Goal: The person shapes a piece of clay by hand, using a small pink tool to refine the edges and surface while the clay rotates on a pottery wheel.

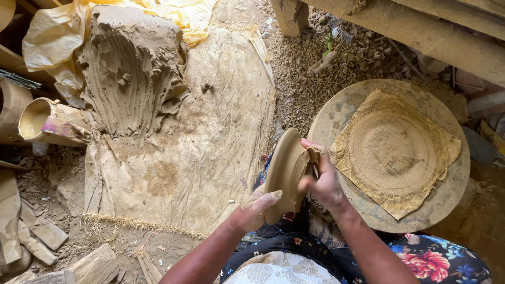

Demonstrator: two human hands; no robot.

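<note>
A round, shallow clay dish (284, 171) stands on edge over my lap, tilted toward the left. My left hand (258, 208), coated in clay, presses against its lower rim from the left. My right hand (322, 181) grips the back of the dish from the right, fingers curled over its top edge. To the right lies a round wheel disc (447, 194) with a square, clay-stained mat (394, 152) on it, marked by concentric rings.
A big mound of wet clay (131, 68) sits on a stained sack cloth (210, 137) at the upper left, with yellow plastic sheet (173, 13) behind it. Clay tubes (44, 121) lie at the far left, brick pieces (42, 236) at the lower left, wooden beams (421, 31) along the top right.
</note>
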